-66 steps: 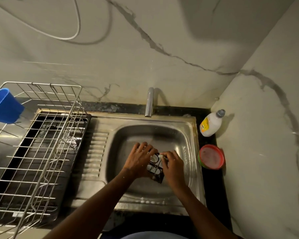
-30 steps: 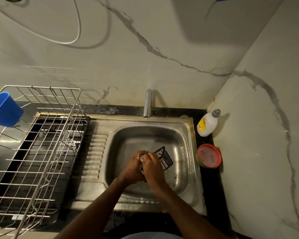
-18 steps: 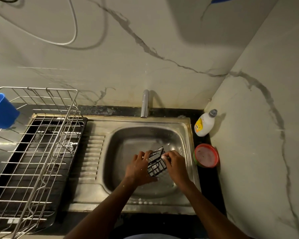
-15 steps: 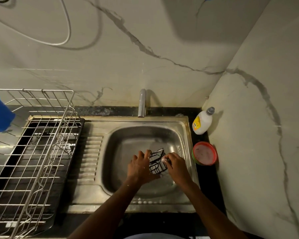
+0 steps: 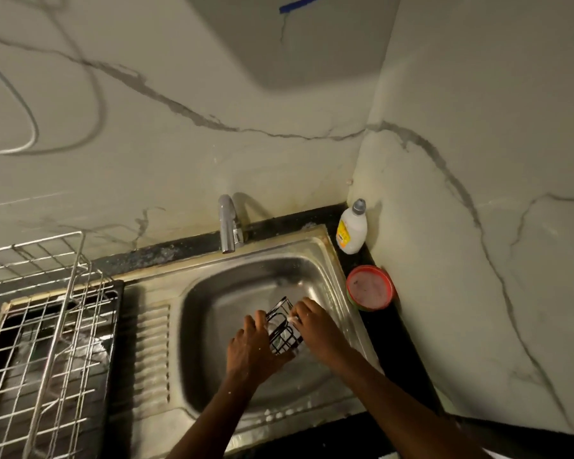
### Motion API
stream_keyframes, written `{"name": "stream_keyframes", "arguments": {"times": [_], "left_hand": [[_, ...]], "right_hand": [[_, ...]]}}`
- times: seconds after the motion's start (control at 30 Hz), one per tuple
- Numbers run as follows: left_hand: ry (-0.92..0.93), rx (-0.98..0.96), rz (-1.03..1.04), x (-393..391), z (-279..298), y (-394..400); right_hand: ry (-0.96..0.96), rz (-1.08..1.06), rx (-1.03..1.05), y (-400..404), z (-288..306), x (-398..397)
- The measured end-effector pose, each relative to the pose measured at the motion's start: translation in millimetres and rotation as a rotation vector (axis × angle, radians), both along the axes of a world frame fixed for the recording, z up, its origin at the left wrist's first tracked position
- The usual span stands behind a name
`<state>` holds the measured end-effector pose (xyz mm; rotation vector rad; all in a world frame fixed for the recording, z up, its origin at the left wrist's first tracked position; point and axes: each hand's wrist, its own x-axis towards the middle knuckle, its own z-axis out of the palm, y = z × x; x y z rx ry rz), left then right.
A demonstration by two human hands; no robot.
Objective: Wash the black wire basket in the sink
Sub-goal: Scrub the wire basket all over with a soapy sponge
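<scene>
A small black wire basket [image 5: 284, 329], soapy, is held over the bowl of the steel sink [image 5: 212, 313]. My left hand [image 5: 251, 349] grips the basket's left side, fingers curled over its edge. My right hand [image 5: 312, 323] is at the basket's upper right and pinches a small pale, sudsy scrubber [image 5: 292, 318] against the wires. The basket's lower part is hidden behind my left hand. No water shows at the chrome tap [image 5: 227, 226].
A steel wire dish rack [image 5: 47, 326] stands over a black tray on the left drainboard. A white soap bottle [image 5: 352, 228] and a red-rimmed round tub [image 5: 371, 287] sit on the dark counter right of the sink, against the marble corner wall.
The view swung left and tilted, and the blue cup left the frame. Both hands stay on the basket, which has turned slightly; my right hand shifted toward its upper right corner.
</scene>
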<state>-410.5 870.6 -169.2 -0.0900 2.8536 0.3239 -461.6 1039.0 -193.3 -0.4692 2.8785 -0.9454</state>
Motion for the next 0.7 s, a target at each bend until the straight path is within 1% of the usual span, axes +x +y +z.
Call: {"name": "stream_keyframes", "arguments": {"times": [0.03,0.1,0.17,0.27,0.3,0.33,0.37,0.43,0.47,0.5,0.53,0.57,0.6,0.63,0.7], "left_hand": [[-0.003,0.008,-0.006,-0.8,0.9,-0.4],[-0.013,0.020,0.001,-1.3,2.5,0.8],[-0.011,0.017,0.009,-1.6,6.5,2.4],[-0.011,0.013,0.033,-1.7,5.2,2.5],[-0.004,0.009,0.032,-1.3,4.9,2.8],[-0.004,0.001,0.027,-0.4,3.0,3.8],[0.002,-0.014,0.024,-0.5,0.6,4.6],[0.043,-0.066,0.008,-1.6,-3.1,4.9],[0.077,-0.096,-0.018,-2.2,-3.9,5.0],[0.106,-0.123,-0.051,-2.5,-5.3,5.4],[0.123,-0.127,-0.075,-3.6,-8.0,5.3],[0.120,-0.103,-0.072,-5.0,-9.9,5.4],[0.095,-0.068,-0.050,-6.2,-10.7,6.3],[0.076,-0.047,-0.024,-7.3,-10.7,7.4],[0.059,-0.049,-0.010,-8.2,-12.2,9.4]], "right_hand": [[0.029,0.030,0.009,4.2,-1.8,4.4],[0.011,0.076,0.023,13.9,-6.7,13.6],[-0.060,0.094,0.061,28.3,-11.2,19.6],[-0.229,0.127,0.193,47.7,-6.8,26.1],[-0.269,0.093,0.185,52.6,0.8,25.2],[-0.282,0.019,0.135,59.7,8.6,20.1],[-0.252,-0.076,0.057,67.3,19.3,12.9],[-0.097,-0.290,-0.063,84.2,40.6,-9.1],[-0.016,-0.383,-0.062,95.1,49.3,-21.6],[0.025,-0.452,-0.006,105.8,56.3,-33.5],[-0.004,-0.491,0.093,115.4,60.2,-44.1],[-0.089,-0.491,0.217,123.3,59.4,-53.2],[-0.184,-0.460,0.315,129.4,56.3,-59.4],[-0.234,-0.419,0.374,132.9,53.9,-63.1],[-0.248,-0.364,0.411,134.6,49.0,-66.4]]}}
